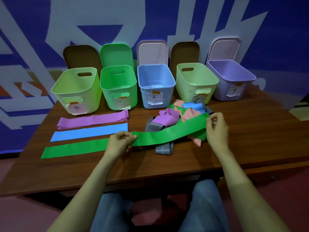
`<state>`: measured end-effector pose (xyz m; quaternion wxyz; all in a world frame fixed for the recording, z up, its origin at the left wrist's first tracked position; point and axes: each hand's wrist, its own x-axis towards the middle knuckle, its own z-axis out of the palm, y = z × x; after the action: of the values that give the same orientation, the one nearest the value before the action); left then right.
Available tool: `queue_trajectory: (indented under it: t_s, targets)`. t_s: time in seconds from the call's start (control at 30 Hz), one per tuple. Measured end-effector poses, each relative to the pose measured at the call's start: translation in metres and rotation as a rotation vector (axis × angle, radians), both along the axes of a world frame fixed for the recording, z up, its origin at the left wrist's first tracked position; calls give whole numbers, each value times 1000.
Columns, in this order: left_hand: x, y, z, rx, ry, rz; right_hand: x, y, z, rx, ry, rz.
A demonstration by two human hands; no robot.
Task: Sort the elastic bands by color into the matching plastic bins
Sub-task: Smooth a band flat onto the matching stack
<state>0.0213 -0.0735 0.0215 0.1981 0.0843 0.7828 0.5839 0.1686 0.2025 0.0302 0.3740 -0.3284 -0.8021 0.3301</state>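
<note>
Tabletop (254, 141), hands (120, 141) (217, 127) apart on green band (167, 135)

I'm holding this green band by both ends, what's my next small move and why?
Probably lay the held green band onto the flat green band at front left: your left hand and right hand pinch its ends, and bands there lie sorted by colour.

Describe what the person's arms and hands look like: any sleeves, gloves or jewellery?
The left hand and right hand are bare: no gloves, and no rings or watch that I can see. Both forearms are uncovered as far as the frame shows; no sleeve is visible. Below, blue jeans cover the legs.
</note>
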Motion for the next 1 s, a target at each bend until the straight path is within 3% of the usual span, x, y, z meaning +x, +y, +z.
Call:
queue_trajectory:
  t_s: [0.13, 0.3, 0.43, 0.63, 0.8, 1.0]
  targets:
    - [9, -21, 2, 233, 242, 127, 13, -24, -10, 167, 203, 35]
    - [-5, -55, -10, 332, 189, 313, -2, -67, -29, 251, 158, 252]
    - [-36, -101, -20, 231, 200, 478, -34, -113, -43, 243, 54, 479]
    - [-91, -195, -26, -128, 267, 732, -106, -167, -44, 124, -74, 573]
    - [-114, -226, -34, -300, 224, 712, -148, -200, -53, 52, -228, 574]
    - [-126, -231, -52, -407, 200, 664, -149, -209, -70, 143, -354, 507]
